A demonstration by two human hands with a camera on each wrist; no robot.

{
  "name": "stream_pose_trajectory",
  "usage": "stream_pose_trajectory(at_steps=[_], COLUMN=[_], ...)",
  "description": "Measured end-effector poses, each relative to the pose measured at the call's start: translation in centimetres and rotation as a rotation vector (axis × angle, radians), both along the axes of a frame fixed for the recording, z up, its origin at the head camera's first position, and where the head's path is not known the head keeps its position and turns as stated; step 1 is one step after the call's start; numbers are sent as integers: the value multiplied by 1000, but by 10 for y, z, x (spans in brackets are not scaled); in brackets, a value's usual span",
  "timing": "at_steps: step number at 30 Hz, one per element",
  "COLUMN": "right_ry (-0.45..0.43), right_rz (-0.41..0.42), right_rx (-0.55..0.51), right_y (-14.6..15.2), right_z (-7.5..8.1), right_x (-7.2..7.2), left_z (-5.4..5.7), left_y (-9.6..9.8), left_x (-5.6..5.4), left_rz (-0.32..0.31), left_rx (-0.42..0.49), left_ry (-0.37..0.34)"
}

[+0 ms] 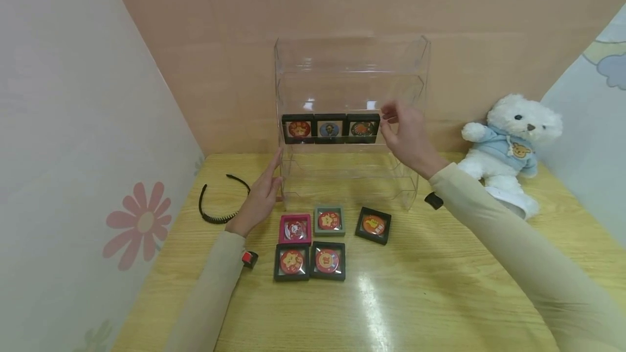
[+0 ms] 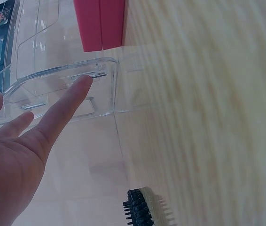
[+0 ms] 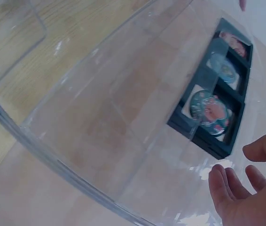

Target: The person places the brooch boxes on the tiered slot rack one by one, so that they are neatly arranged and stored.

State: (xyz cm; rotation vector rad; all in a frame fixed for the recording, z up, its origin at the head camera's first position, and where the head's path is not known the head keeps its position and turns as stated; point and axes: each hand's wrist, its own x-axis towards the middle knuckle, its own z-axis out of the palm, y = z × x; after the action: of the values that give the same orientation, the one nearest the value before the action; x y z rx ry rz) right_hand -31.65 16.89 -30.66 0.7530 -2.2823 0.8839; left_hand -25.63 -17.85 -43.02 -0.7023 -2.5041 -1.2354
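Observation:
A clear acrylic tiered rack (image 1: 349,58) stands against the back wall. Three black-framed round badges sit side by side on one of its tiers: a red one (image 1: 299,129), a blue one with a figure (image 1: 330,129) and a green-and-orange one (image 1: 363,129). My right hand (image 1: 408,137) is just beside the green-and-orange one, fingers loosely bent; the right wrist view shows a gap between the fingertips (image 3: 217,172) and that frame (image 3: 210,113). With fingers extended, my left hand (image 1: 259,200) rests against the rack's left side panel (image 2: 67,80).
Before the rack lie a pink-framed badge (image 1: 295,230), a grey-framed one (image 1: 330,220) and black-framed ones (image 1: 374,225) on the wooden table (image 1: 415,287). A black toothed headband (image 1: 215,219) is at left, a white teddy bear (image 1: 508,140) at right.

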Motion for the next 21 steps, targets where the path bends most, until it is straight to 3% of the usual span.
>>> stream_pose_trajectory(at_steps=[6, 12, 21], right_ry=[34, 54, -56], right_rz=[42, 53, 93], right_rx=[-9, 21, 109], right_y=[8, 18, 37], right_z=[1, -9, -49], right_x=[15, 36, 78], left_z=[0, 3, 3], left_y=[0, -1, 0], left_x=[0, 1, 1], left_rz=[-7, 3, -1], left_rx=[0, -2, -4], left_ry=[5, -5, -22])
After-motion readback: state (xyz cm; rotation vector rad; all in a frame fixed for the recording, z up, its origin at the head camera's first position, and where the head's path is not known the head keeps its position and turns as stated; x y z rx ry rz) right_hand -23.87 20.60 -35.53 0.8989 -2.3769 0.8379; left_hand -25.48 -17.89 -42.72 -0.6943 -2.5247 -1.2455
